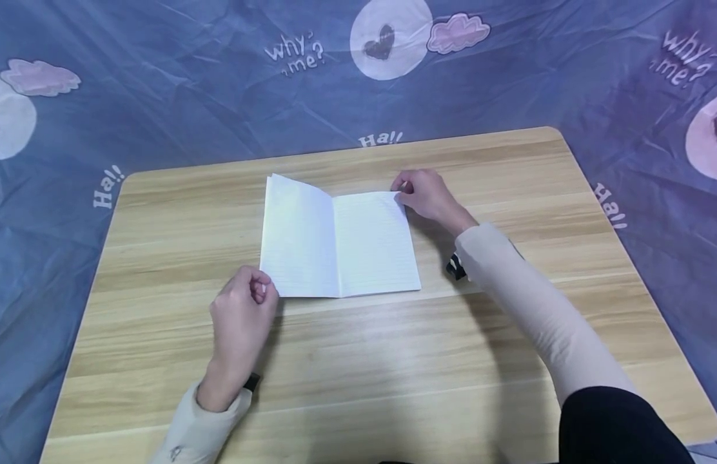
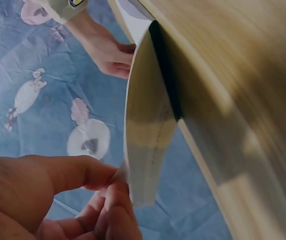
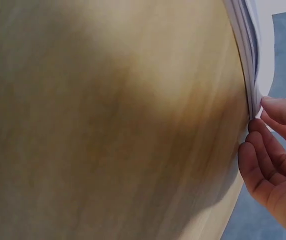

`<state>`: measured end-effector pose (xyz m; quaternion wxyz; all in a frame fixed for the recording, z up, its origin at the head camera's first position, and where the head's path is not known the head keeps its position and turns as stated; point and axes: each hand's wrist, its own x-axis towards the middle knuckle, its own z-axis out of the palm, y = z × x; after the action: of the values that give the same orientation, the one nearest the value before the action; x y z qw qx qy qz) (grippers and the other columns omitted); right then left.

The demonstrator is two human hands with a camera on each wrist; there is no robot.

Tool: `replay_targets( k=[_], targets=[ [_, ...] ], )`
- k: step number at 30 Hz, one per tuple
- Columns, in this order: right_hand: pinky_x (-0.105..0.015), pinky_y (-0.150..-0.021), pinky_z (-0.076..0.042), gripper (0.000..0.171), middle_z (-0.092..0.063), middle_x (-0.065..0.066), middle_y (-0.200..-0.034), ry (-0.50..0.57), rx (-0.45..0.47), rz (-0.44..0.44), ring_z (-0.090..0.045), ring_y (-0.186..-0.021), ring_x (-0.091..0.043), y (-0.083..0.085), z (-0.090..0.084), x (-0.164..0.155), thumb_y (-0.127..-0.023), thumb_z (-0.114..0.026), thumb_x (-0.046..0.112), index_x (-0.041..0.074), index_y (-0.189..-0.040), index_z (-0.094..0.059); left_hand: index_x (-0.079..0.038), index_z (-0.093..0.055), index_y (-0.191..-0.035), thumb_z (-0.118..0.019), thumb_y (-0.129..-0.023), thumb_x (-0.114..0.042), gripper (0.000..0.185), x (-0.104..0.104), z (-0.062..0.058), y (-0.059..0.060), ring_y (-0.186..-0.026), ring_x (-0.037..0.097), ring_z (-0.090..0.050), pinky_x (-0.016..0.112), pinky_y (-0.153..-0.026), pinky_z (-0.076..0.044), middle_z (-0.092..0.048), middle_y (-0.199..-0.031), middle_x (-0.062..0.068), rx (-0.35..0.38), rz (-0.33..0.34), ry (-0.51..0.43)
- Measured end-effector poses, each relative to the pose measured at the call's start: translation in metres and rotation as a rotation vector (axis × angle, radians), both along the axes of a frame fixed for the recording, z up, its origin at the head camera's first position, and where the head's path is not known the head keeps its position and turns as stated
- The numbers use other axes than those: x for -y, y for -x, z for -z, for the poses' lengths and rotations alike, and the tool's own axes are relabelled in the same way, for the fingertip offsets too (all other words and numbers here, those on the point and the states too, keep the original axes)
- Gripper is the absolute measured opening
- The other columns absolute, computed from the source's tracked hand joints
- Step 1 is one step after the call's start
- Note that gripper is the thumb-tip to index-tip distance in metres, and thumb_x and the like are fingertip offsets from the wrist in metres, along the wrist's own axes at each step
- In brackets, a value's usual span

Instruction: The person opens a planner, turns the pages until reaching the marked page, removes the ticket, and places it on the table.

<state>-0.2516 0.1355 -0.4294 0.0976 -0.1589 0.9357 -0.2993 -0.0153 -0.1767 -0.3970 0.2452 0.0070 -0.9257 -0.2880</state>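
Note:
An open notebook with faintly lined white pages lies on the wooden table. Its left page is raised off the table and tilted. At that page's lower left corner, my left hand pinches the edge between thumb and fingers; the left wrist view shows the lifted page curving up from a dark cover edge. My right hand pinches the upper right corner of the right-hand pages. In the right wrist view, the thumb and fingers of the right hand hold a stack of page edges.
The wooden table has rounded corners and a wood grain. Behind it and at both sides hangs a blue printed cloth with clouds and lettering. Dark straps show at both wrists, below the light sleeves.

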Motion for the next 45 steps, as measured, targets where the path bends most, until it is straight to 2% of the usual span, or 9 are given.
replay_targets(
  k=[4,14,19,26,34,39,45],
  targets=[
    [-0.039,-0.077,-0.043,0.014,-0.063,-0.008,-0.083,-0.011,-0.029,-0.018,-0.056,-0.079,-0.024,-0.001,0.002,-0.001,-0.093,-0.068,0.01,0.01,-0.107,-0.072,0.001,-0.063,-0.078,-0.063,-0.077,0.011,0.01,0.007,0.006,0.002,-0.054,0.02,-0.053,0.038,-0.051,-0.047,-0.056,-0.062,0.006,0.107,0.001,0.008],
    [-0.037,-0.073,-0.044,0.012,-0.064,-0.007,-0.083,0.024,-0.056,-0.025,-0.057,-0.076,-0.024,-0.004,0.007,-0.001,-0.093,-0.069,0.009,0.01,-0.104,-0.072,-0.003,-0.066,-0.089,-0.071,-0.087,-0.002,0.005,0.023,0.017,0.013,-0.064,0.026,-0.054,0.04,-0.059,-0.042,-0.056,-0.072,0.006,0.58,0.007,-0.007],
    [-0.038,-0.075,-0.045,0.011,-0.065,-0.007,-0.086,0.016,-0.075,-0.03,-0.057,-0.08,-0.023,-0.005,0.008,-0.001,-0.092,-0.069,0.008,0.01,-0.103,-0.072,-0.008,-0.064,-0.086,-0.073,-0.089,-0.013,0.01,0.03,0.02,0.017,-0.068,0.029,-0.058,0.042,-0.057,-0.043,-0.062,-0.075,0.007,0.73,0.008,0.032],
    [-0.039,-0.078,-0.045,0.009,-0.058,-0.008,-0.095,0.014,-0.096,-0.014,-0.054,-0.087,-0.024,-0.005,0.006,0.001,-0.091,-0.07,0.007,0.01,-0.099,-0.069,-0.009,-0.062,-0.082,-0.076,-0.089,-0.019,0.018,0.034,0.021,0.021,-0.066,0.028,-0.056,0.039,-0.055,-0.04,-0.06,-0.071,0.006,0.8,-0.012,0.049],
    [-0.036,-0.077,-0.045,0.006,-0.058,-0.006,-0.094,0.031,-0.182,-0.036,-0.055,-0.085,-0.022,-0.004,0.006,0.0,-0.089,-0.07,0.005,0.01,-0.092,-0.068,-0.01,-0.062,-0.082,-0.076,-0.089,-0.019,0.019,0.035,0.021,0.021,-0.066,0.028,-0.056,0.039,-0.056,-0.039,-0.059,-0.069,0.005,0.8,-0.015,0.047],
    [-0.034,-0.075,-0.046,0.007,-0.06,-0.005,-0.091,0.106,-0.2,-0.051,-0.056,-0.083,-0.021,-0.003,0.006,-0.001,-0.09,-0.067,0.004,0.01,-0.091,-0.067,-0.01,-0.062,-0.081,-0.077,-0.088,-0.018,0.018,0.036,0.021,0.021,-0.066,0.028,-0.056,0.039,-0.056,-0.039,-0.059,-0.069,0.006,0.792,-0.012,0.042],
    [-0.032,-0.073,-0.048,0.008,-0.064,-0.006,-0.086,0.226,-0.159,-0.041,-0.058,-0.079,-0.018,-0.001,0.003,0.0,-0.092,-0.065,0.0,0.007,-0.094,-0.067,-0.009,-0.062,-0.082,-0.076,-0.089,-0.019,0.019,0.036,0.022,0.021,-0.064,0.028,-0.055,0.038,-0.055,-0.038,-0.059,-0.069,0.006,0.79,-0.007,0.042]
  ],
)
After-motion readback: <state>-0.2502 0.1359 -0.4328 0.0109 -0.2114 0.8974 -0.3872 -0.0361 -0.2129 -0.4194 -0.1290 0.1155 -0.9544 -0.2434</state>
